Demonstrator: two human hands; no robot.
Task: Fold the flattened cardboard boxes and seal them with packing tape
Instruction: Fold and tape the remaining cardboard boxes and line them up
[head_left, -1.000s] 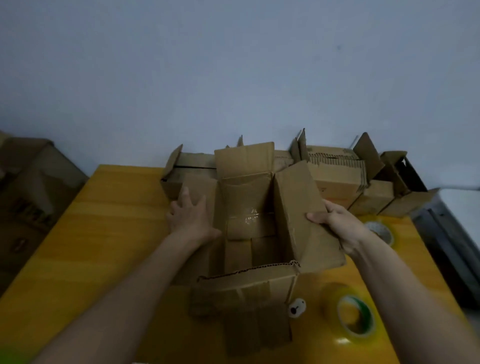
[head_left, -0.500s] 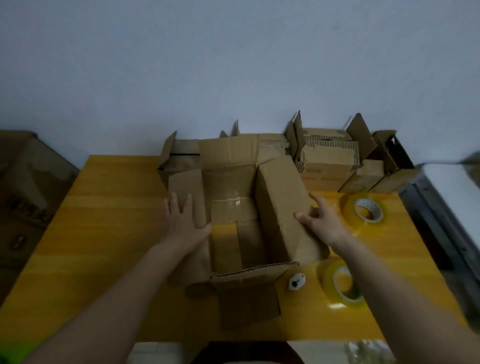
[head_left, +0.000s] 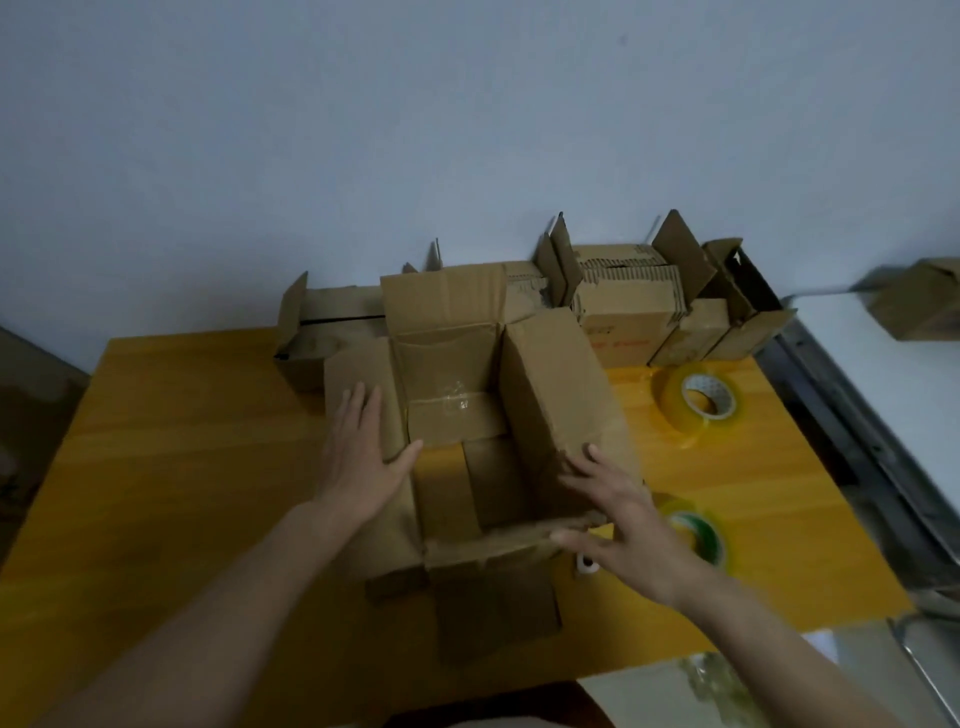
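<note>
Yellow table (head_left: 182, 441), mid-frame: left hand (head_left: 363, 457) flat on the box (head_left: 467, 415) flap, right hand (head_left: 618, 514) spread, holding nothing. Best fold short flaps first, squarely.

No print is reading clearly anywhere. A closed cardboard box (head_left: 621, 332) at the back of the table is showing red marks along its front face, but they are blurring too much to make out. The inner core of the far tape roll (head_left: 698, 402) is carrying a faint printed pattern, also unreadable.
</note>
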